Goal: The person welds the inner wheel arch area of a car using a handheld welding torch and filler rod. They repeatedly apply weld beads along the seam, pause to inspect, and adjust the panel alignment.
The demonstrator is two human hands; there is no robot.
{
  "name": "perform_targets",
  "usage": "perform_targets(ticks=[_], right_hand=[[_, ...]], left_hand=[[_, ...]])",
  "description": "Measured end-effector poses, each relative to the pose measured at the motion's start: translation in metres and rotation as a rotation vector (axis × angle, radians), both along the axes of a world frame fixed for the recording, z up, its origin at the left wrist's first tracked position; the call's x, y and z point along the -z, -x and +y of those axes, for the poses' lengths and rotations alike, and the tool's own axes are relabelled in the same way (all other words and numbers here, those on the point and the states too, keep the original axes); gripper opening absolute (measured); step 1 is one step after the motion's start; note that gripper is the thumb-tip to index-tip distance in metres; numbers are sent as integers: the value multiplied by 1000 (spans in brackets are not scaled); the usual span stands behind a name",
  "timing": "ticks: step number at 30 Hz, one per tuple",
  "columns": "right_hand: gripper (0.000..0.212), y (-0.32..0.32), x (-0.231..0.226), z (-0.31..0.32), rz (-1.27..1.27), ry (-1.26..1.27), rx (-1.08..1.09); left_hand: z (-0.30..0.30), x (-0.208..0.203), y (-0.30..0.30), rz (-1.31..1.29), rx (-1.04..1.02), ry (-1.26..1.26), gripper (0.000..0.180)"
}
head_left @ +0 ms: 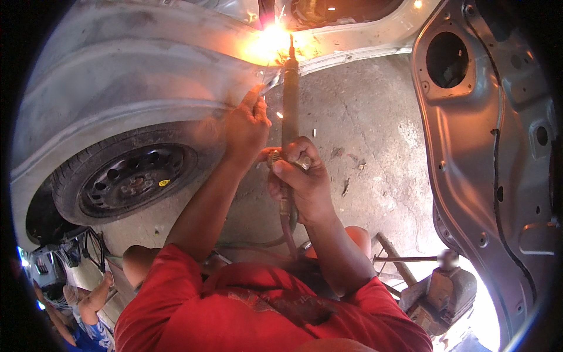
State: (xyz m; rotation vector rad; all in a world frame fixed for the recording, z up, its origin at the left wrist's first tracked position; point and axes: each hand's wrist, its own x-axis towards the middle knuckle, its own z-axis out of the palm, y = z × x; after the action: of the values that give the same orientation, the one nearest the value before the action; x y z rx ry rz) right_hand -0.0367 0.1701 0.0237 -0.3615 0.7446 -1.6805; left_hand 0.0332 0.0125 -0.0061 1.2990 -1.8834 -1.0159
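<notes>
A long gas torch point(290, 105) points away from me, with my right hand point(302, 179) closed round its valve end. Its hose runs down toward my lap. Past the torch tip, a very bright glow point(274, 38) with sparks hides the spot on the car's sill. My left hand point(249, 123) is beside the torch, fingers drawn together at the lower edge of the grey car body panel point(164, 70). Whether those fingers pinch anything there, such as a thin piece, is too small to make out.
A wheel point(132, 182) with a black rim sits under the panel at left. A bare metal car door point(469, 135) stands open at right. Small bits lie on the concrete floor point(369, 135). Another person's leg point(94, 302) is at lower left; a brownish object point(437, 296) stands lower right.
</notes>
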Motion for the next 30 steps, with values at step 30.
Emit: perform_targets(ticks=[30], right_hand=[[49,-25,231,16,848,-526,-248]], left_hand=[[54,-31,-306,-670,59,50,41]])
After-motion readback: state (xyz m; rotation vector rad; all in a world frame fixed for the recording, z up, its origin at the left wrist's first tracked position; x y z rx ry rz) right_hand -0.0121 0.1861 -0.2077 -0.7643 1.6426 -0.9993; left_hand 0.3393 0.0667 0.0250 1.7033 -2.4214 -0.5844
